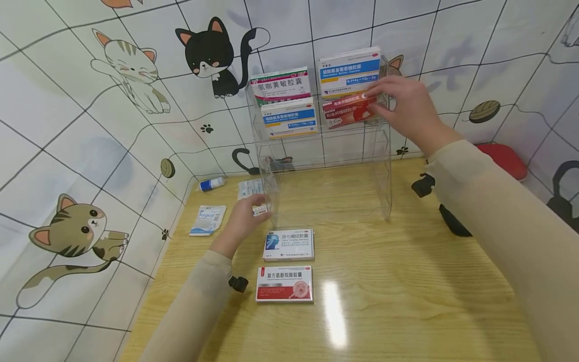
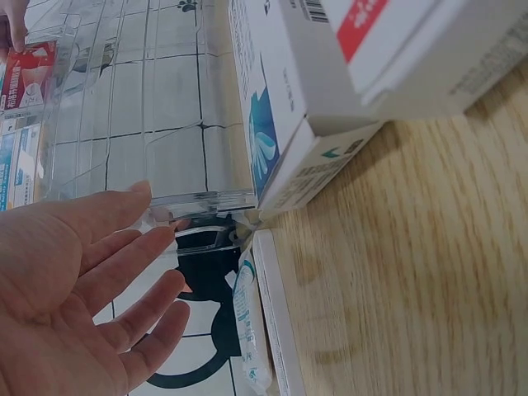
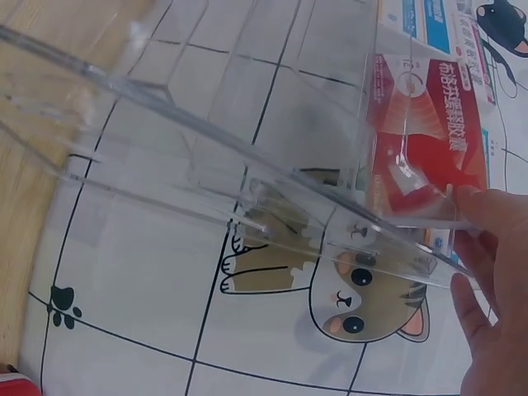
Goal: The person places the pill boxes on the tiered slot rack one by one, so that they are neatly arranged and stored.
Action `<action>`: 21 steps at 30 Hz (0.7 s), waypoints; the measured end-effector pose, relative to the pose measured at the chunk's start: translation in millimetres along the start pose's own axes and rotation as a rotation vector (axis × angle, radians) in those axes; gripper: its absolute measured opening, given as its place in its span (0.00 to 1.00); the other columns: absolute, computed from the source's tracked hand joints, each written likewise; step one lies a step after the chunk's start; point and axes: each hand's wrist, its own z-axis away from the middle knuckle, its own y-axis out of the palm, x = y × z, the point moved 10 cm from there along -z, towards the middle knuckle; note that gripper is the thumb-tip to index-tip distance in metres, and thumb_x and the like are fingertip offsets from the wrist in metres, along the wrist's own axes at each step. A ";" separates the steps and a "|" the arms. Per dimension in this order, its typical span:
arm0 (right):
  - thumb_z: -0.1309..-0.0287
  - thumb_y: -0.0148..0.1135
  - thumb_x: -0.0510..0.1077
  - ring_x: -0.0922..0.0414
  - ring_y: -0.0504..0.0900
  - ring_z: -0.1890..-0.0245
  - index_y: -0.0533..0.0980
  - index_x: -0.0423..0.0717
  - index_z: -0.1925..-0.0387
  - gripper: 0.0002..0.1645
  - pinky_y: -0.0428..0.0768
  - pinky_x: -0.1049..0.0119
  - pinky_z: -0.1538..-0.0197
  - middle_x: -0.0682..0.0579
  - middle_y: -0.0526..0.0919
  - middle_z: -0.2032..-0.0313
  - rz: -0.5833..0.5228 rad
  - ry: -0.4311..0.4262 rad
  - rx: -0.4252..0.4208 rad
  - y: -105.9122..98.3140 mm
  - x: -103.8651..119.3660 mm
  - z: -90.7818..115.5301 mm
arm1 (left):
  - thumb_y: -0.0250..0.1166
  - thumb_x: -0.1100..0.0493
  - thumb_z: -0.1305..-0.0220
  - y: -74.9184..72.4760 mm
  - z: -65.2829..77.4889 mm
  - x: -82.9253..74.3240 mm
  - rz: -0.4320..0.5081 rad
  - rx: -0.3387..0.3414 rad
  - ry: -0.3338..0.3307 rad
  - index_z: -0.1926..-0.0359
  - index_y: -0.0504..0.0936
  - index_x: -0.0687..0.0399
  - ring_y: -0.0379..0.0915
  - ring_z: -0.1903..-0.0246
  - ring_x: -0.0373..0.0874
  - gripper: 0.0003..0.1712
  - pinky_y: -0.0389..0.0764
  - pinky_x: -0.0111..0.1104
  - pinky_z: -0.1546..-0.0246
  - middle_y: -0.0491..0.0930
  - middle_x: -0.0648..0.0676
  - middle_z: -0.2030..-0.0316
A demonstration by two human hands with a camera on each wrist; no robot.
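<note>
A clear acrylic rack [image 1: 382, 171] stands against the wall with medicine boxes on its upper tiers. At its right end my right hand [image 1: 409, 108] pinches the corner of a red medicine box [image 1: 348, 110], thumb in front. That red box [image 3: 429, 140] leans before a blue-and-white box [image 1: 350, 75]. Beside them sit a green-and-pink box [image 1: 280, 85] and a second blue-and-white box [image 1: 289, 119]. My left hand [image 1: 242, 218] is low at the rack's left side panel. In the left wrist view its fingers [image 2: 124, 272] are extended, fingertips right at the clear panel.
Two flat boxes, one white with a blue picture [image 1: 289, 245] and one red-and-white [image 1: 285, 285], lie on the wooden table [image 1: 407, 281]. Left of the rack are a Surgical packet [image 1: 208, 220], a small blue-and-white bottle [image 1: 211, 184] and another packet [image 1: 250, 188]. A red item [image 1: 502, 161] lies at right.
</note>
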 end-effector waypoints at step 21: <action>0.42 0.76 0.44 0.43 0.80 0.40 0.80 0.45 0.40 0.28 0.80 0.44 0.35 0.44 0.80 0.37 -0.310 -0.023 0.349 139.3 88.4 146.4 | 0.71 0.57 0.32 1.6 -2.4 4.0 0.026 -0.005 0.001 0.34 0.78 0.54 0.74 0.35 0.56 0.27 0.77 0.52 0.33 0.80 0.58 0.36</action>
